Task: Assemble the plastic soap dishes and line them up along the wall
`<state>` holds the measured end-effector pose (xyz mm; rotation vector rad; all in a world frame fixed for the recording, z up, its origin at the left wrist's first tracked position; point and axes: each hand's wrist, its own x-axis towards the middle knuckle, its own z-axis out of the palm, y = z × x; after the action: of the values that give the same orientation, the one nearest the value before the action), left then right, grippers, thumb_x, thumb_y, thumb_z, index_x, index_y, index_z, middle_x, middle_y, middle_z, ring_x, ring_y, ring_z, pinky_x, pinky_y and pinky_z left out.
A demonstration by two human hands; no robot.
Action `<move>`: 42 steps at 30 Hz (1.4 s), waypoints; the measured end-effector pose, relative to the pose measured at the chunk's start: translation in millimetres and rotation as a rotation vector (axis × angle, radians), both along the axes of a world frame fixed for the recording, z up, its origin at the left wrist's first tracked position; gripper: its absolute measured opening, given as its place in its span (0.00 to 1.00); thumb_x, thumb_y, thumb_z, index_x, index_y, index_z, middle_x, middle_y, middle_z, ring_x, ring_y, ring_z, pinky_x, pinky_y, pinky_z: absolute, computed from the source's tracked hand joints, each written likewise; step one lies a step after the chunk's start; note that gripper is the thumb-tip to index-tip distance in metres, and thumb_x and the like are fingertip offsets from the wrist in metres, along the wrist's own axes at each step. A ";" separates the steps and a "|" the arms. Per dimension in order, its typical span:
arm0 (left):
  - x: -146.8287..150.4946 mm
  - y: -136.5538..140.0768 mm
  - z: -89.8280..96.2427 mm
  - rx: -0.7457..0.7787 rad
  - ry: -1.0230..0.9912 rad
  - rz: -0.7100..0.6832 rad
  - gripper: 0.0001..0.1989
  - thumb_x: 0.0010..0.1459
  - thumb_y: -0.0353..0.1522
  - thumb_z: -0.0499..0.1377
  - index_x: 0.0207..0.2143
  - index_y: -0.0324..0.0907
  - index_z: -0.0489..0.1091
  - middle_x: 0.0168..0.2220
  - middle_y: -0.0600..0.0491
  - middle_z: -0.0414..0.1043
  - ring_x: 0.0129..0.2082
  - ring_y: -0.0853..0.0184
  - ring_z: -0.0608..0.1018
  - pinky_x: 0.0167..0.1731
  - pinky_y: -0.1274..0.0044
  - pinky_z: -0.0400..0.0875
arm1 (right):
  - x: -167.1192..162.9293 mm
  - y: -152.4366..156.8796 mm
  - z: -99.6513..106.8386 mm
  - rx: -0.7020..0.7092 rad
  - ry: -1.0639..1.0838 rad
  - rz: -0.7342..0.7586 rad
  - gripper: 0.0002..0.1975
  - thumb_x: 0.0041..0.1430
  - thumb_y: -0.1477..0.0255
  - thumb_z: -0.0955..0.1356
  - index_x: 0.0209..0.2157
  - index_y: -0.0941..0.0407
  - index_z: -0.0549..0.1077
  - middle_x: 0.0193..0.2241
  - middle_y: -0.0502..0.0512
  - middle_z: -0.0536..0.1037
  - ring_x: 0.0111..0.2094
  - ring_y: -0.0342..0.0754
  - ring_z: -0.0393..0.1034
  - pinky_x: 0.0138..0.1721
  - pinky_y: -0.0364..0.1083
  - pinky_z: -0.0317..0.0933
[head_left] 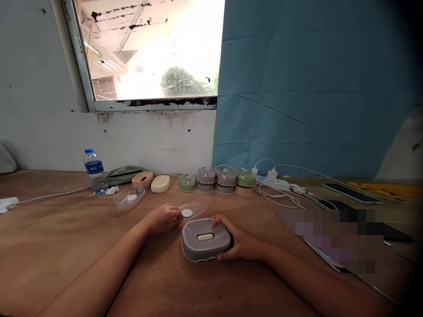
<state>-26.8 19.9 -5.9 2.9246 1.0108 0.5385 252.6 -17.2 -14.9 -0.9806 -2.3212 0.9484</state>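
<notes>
My right hand [240,242] is wrapped round the right end of a grey rounded box [194,231], its thumb and fingers on the top and side. The box stands on the table, and a cream-coloured piece [205,237] shows in the oval slot of its top. Just behind and left of it, my left hand [167,216] is closed, with its curled fingertips at the left edge of a clear plastic lid [198,208]. A white round sticker [187,213] is on that lid. Part of the left fingers is hidden by the hand itself.
Another clear lid [120,200] lies left, near a water bottle [95,169]. Along the wall stand a peach box [142,179], a cream box [160,183], a green box [187,182] and stacked boxes [225,177]. Right are a power strip [277,183], cables and a phone [350,193].
</notes>
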 end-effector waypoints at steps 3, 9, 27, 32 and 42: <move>-8.3 7.8 1.0 0.172 -0.063 0.177 0.09 0.54 0.28 0.48 0.32 0.41 0.67 0.32 0.52 0.71 0.33 0.67 0.70 0.39 0.75 0.60 | -0.6 -0.7 0.5 0.053 -0.017 -0.004 0.30 0.34 0.66 0.73 0.41 0.52 0.58 0.46 0.52 0.60 0.46 0.51 0.57 0.47 0.47 0.54; -71.2 20.6 8.1 0.494 -0.151 0.584 0.08 0.51 0.29 0.50 0.34 0.40 0.65 0.33 0.49 0.69 0.37 0.62 0.70 0.40 0.70 0.56 | -1.3 0.9 -0.8 0.075 -0.019 0.015 0.29 0.34 0.65 0.73 0.40 0.53 0.60 0.45 0.52 0.59 0.46 0.51 0.57 0.47 0.46 0.54; -151.5 14.4 -4.2 0.206 -0.118 0.790 0.12 0.49 0.39 0.50 0.29 0.45 0.69 0.30 0.55 0.69 0.34 0.65 0.70 0.40 0.71 0.55 | -2.0 0.9 0.7 0.097 -0.045 0.055 0.26 0.36 0.66 0.72 0.39 0.52 0.61 0.46 0.52 0.58 0.47 0.51 0.56 0.49 0.47 0.52; -153.0 14.5 -5.7 0.193 -0.178 0.780 0.16 0.49 0.44 0.50 0.29 0.44 0.71 0.28 0.54 0.69 0.32 0.66 0.70 0.36 0.75 0.60 | -2.5 1.6 0.1 0.094 -0.045 0.048 0.26 0.35 0.67 0.72 0.39 0.52 0.62 0.45 0.52 0.59 0.47 0.51 0.57 0.48 0.47 0.53; -155.4 16.4 -7.9 0.177 -0.194 0.801 0.17 0.48 0.45 0.52 0.27 0.43 0.72 0.28 0.54 0.68 0.31 0.67 0.70 0.38 0.74 0.60 | -0.9 0.9 0.2 0.095 -0.057 0.031 0.28 0.36 0.66 0.72 0.41 0.52 0.61 0.48 0.53 0.57 0.48 0.53 0.56 0.49 0.48 0.52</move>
<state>-182.3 36.3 -13.8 2.4071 2.1770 0.9231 251.7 -16.3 -14.7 -0.9475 -2.4115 0.8229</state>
